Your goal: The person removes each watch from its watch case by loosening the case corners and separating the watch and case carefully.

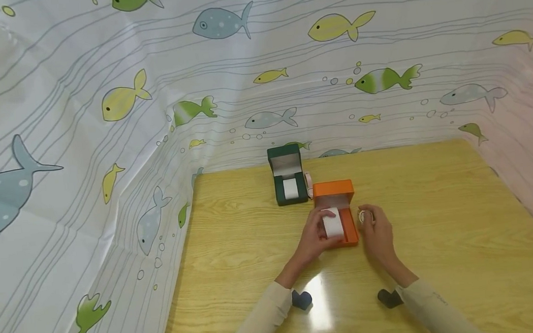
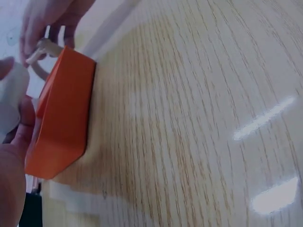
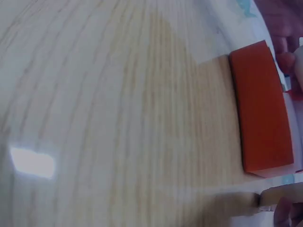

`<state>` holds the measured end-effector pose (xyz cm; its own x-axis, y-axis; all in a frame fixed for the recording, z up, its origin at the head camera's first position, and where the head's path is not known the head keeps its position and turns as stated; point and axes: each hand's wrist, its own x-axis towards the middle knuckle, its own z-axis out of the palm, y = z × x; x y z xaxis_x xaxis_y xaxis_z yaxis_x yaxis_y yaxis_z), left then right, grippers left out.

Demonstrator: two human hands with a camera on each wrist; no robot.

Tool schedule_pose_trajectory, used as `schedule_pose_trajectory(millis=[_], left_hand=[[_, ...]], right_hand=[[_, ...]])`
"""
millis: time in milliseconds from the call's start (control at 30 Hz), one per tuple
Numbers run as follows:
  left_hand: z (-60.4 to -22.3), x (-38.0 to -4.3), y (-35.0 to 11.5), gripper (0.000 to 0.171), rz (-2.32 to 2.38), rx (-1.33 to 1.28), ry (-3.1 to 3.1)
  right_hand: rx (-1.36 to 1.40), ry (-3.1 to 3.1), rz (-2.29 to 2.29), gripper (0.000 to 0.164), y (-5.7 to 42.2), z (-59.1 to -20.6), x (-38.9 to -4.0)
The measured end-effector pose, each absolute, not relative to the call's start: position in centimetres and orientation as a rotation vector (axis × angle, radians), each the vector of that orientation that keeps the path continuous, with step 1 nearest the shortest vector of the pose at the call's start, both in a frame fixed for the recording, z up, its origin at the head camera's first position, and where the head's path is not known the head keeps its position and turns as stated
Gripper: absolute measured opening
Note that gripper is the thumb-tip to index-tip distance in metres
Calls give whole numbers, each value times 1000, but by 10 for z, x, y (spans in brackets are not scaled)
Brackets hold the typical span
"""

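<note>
An open orange watch box (image 1: 350, 227) stands on the table with its lid tipped back. My left hand (image 1: 314, 237) grips a white watch cushion (image 1: 332, 223), thumb and fingers on opposite sides of it, at the left part of the box. Just right of the box, my right hand (image 1: 379, 233) pinches a pale watch (image 1: 363, 216). Its cream strap (image 2: 45, 49) and metal buckle show in the left wrist view. The strap's end (image 3: 279, 196) appears low in the right wrist view, where most of my right hand is out of frame.
Behind the orange box stands an open dark green watch box (image 1: 291, 199) with a white cushion inside. A pink watch (image 1: 309, 180) lies against its right side. Fish-printed white cloth (image 1: 243, 86) walls the wooden table (image 1: 433, 202) at the back and sides.
</note>
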<state>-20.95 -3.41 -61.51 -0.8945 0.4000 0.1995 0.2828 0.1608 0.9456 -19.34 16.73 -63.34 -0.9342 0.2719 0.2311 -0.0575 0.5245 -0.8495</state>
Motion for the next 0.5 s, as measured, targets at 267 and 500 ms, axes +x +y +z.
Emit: schedule_pose_trajectory(millis=[267, 500], left_hand=[[-618, -209, -33, 75, 1738, 620, 2433], [-625, -209, -30, 80, 1410, 557, 2667]], right_hand=[[-293, -2565, 1357, 35, 170, -641, -185], [-215, -2595, 1356, 35, 170, -645, -182]])
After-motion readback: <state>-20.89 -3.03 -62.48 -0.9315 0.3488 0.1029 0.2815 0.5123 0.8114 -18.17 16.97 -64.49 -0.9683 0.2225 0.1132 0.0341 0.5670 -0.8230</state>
